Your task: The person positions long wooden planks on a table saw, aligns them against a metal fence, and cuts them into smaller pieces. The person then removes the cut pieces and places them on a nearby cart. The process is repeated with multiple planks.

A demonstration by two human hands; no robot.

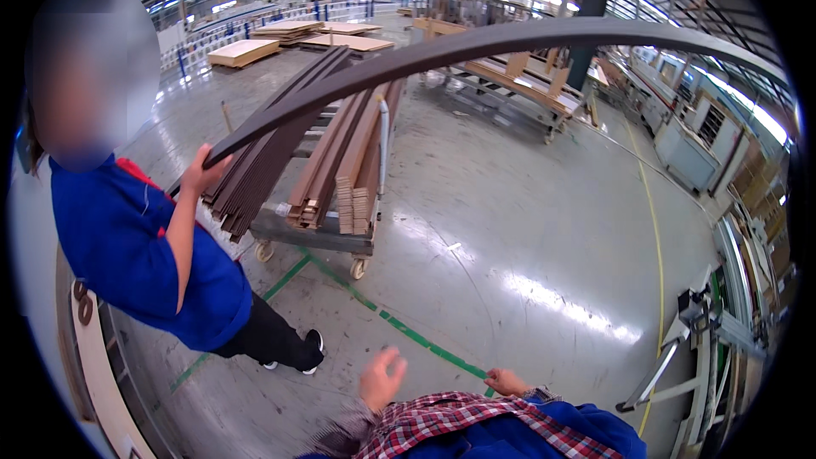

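My left hand [382,381] is held out in front of my body, its fingers apart and nothing in them. To its right, my right hand [507,382] hangs near my waist with the fingers loosely curled together, no object visible in it. Neither hand touches anything. A co-worker in a blue top [161,263] stands at the left, one hand [202,172] gripping the near end of a long dark brown strip [476,44]. The strip stretches high across the view to the far right; its bend may come from the lens.
A wheeled cart [327,240] carries dark slats [263,149] and brown profiles [348,153]. Behind lie stacked boards [244,53] and a wooden-framed rack [518,85]. Machinery with metal arms [693,323] stands at the right. Green tape [429,346] marks the floor; a long bench [102,365] runs along the left.
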